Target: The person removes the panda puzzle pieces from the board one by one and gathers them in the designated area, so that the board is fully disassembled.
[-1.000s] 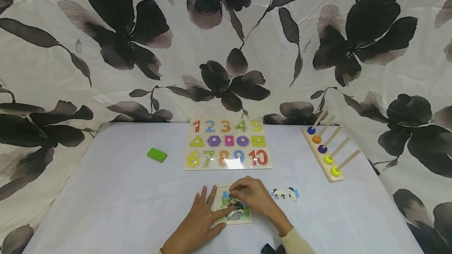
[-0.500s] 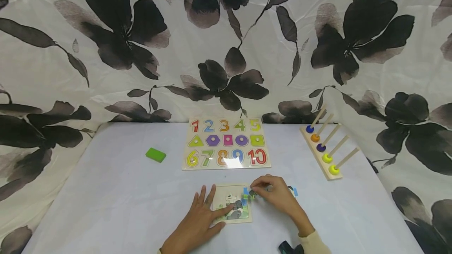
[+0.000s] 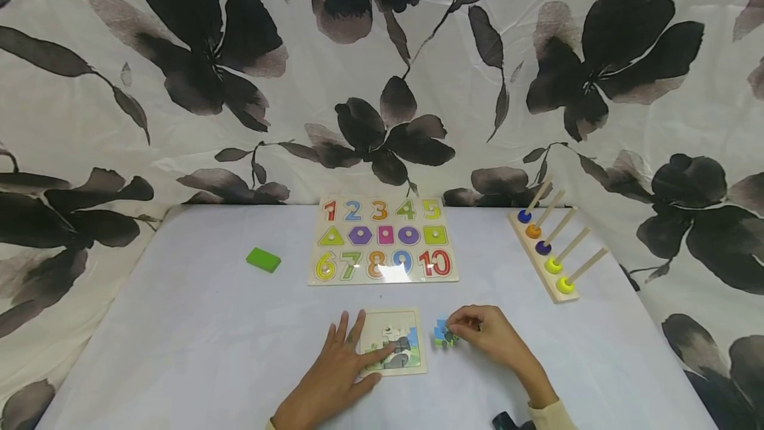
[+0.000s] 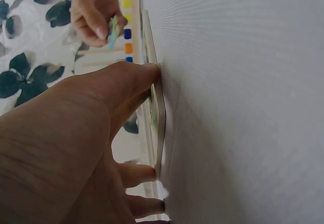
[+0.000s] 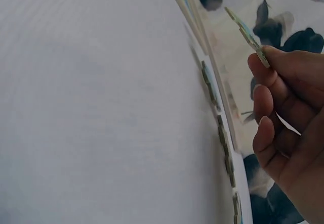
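A small wooden jigsaw board with a panda picture partly filled with pieces lies near the front of the table. My left hand rests on it with spread fingers; the thumb and index finger lie over its left and lower parts. In the left wrist view the thumb touches the board's edge. To the right of the board, my right hand pinches a blue and green jigsaw piece between thumb and index finger. The right wrist view has this piece raised above the table, and loose jigsaw pieces lying below.
Behind the jigsaw board lies a number and shape puzzle board. A green block sits to its left. At the right stands a wooden peg rack with coloured beads. A floral cloth hangs behind the table.
My right hand has lifted the jigsaw piece off the board and carried it to the right, clear of the frame. My left hand has stayed on the board.
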Motion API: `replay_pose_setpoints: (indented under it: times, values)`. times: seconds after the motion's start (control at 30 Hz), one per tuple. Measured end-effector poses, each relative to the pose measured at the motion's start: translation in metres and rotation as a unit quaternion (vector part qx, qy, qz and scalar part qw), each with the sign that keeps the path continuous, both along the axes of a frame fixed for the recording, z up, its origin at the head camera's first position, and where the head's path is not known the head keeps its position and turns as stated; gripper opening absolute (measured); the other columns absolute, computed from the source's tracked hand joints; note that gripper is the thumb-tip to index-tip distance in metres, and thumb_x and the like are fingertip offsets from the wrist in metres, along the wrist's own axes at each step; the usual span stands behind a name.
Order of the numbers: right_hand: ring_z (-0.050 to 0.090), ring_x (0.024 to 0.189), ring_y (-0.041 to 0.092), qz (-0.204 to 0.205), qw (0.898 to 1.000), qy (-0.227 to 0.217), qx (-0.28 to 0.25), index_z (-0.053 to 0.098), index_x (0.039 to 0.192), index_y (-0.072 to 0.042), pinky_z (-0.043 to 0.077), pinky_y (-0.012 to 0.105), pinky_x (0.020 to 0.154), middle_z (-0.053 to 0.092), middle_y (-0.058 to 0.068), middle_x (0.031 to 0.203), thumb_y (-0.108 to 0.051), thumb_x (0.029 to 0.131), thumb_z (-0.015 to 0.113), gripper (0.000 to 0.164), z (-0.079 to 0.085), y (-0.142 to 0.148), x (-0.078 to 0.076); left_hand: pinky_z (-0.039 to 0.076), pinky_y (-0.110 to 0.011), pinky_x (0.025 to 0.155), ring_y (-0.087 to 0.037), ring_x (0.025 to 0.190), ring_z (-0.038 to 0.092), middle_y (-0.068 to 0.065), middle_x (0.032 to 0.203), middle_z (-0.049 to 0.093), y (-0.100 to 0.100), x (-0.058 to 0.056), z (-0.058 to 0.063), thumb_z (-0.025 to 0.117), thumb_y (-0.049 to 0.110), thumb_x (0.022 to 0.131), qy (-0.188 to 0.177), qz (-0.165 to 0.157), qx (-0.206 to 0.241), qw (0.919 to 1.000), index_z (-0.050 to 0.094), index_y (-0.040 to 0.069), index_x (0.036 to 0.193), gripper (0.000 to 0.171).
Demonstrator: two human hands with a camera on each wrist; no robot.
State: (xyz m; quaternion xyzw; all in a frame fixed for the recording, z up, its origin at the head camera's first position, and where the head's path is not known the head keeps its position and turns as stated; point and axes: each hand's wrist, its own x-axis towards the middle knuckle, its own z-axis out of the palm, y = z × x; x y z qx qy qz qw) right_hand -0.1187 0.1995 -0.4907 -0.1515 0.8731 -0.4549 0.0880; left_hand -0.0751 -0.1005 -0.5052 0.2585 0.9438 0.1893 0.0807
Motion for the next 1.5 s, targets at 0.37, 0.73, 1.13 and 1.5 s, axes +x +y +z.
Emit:
replay_pose_setpoints:
  times: [0.37,0.73,1.13,1.5]
  values:
    - [0.056,0.073,0.004,0.01,1.0,-0.015,0.017,0.073,0.088,-0.014,0.049,0.022,0.064,0.069,-0.008,0.085,-0.016,0.087,0.069,0.004,-0.007,0.006,0.002,0.019,-0.067,0.108,-0.056,0.138,0.012,-0.028,0.153,0.022,0.001,-0.001,0.001,0.062,0.04,0.09,-0.003,0.003,0.007,1.0,0.053,0.042,0.134,0.045]
    - [0.052,0.067,0.003,0.018,0.998,-0.005,0.052,0.073,0.085,-0.015,0.047,0.021,0.059,0.066,-0.01,0.077,-0.013,0.087,0.069,0.004,-0.011,0.007,0.006,0.021,-0.068,0.106,-0.057,0.137,0.015,-0.03,0.151,0.024,0.001,0.0,0.0,0.064,0.038,0.089,0.007,0.002,0.01,0.9999,0.056,0.04,0.133,0.045]
    - [0.049,0.063,0.001,0.023,0.997,0.016,0.077,0.072,0.084,-0.014,0.045,0.021,0.056,0.065,-0.012,0.075,-0.012,0.087,0.069,0.005,-0.012,0.004,0.006,0.02,-0.067,0.107,-0.056,0.138,0.013,-0.029,0.152,0.023,0.001,0.0,0.001,0.064,0.038,0.089,-0.003,0.005,0.007,1.0,0.055,0.041,0.133,0.045]
    - [0.05,0.061,0.002,0.024,0.996,0.009,0.086,0.071,0.083,-0.013,0.046,0.021,0.056,0.063,-0.012,0.072,-0.01,0.087,0.069,0.005,-0.013,0.003,0.006,0.019,-0.067,0.108,-0.056,0.138,0.012,-0.029,0.153,0.022,0.001,0.0,0.001,0.064,0.038,0.089,-0.007,0.007,0.01,0.9999,0.054,0.042,0.133,0.045]
